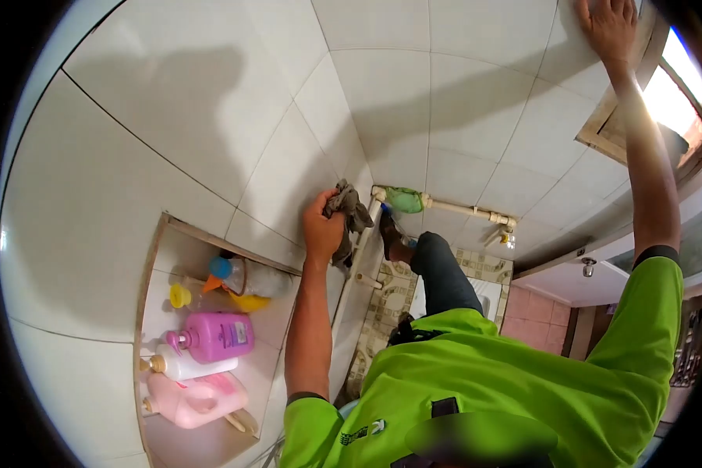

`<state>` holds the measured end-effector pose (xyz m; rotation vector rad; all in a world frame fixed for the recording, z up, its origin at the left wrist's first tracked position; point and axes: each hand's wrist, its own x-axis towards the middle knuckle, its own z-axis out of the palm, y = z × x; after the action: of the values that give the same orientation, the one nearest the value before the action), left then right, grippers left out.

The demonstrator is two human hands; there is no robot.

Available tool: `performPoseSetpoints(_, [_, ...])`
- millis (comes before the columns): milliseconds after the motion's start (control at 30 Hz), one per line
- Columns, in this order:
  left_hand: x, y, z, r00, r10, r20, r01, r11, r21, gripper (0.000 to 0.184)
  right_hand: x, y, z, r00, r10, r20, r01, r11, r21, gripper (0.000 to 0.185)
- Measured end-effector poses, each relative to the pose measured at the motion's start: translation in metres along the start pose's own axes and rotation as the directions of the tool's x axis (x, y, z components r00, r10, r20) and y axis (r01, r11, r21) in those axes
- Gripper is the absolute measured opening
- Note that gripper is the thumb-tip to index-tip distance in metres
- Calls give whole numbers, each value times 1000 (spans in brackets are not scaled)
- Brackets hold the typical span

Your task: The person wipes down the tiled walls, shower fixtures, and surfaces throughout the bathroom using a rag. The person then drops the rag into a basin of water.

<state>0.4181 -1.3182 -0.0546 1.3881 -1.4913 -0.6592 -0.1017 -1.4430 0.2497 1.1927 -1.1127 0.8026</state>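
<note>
Green shirt (476,374); left hand (322,228), grip clenched on rag (351,207) near wall corner (353,129); right hand (607,33), released, against tiles (476,93).

In the wall recess (195,442) we see a purple pump bottle (221,338) beside a white bottle (203,364), with a pink jug (210,399) on its other side, and a clear bottle (267,279) nearby. Green plastic (404,200) wraps one end of our pipe (460,208); a tap (508,237) is near the other. We also have pink floor tiles (532,316) and a bright window (673,101).
</note>
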Motion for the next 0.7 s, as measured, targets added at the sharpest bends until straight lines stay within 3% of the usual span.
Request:
performPoseSetpoints(133, [0,-11,17,1000,-3,9,4,997,-79,38,1,6,9,999,-32,-18,31,999,-34,71])
performPoseSetpoints(200, [-4,-12,23,998,-43,54,46,997,-66,38,-1,2,-2,1000,-21,3,21,999,39,72])
performPoseSetpoints(400, [-13,-40,31,998,-42,51,50,986,-160,37,-1,2,3,999,3,32,-2,999,-45,73])
performPoseSetpoints(633, [-37,-55,15,995,-97,-8,96,992,-83,37,-3,7,8,997,-54,-50,56,998,35,73])
performPoseSetpoints(700, [-44,-48,8,985,-172,3,172,983,-62,37,-3,9,12,993,-75,-90,77,997,18,71])
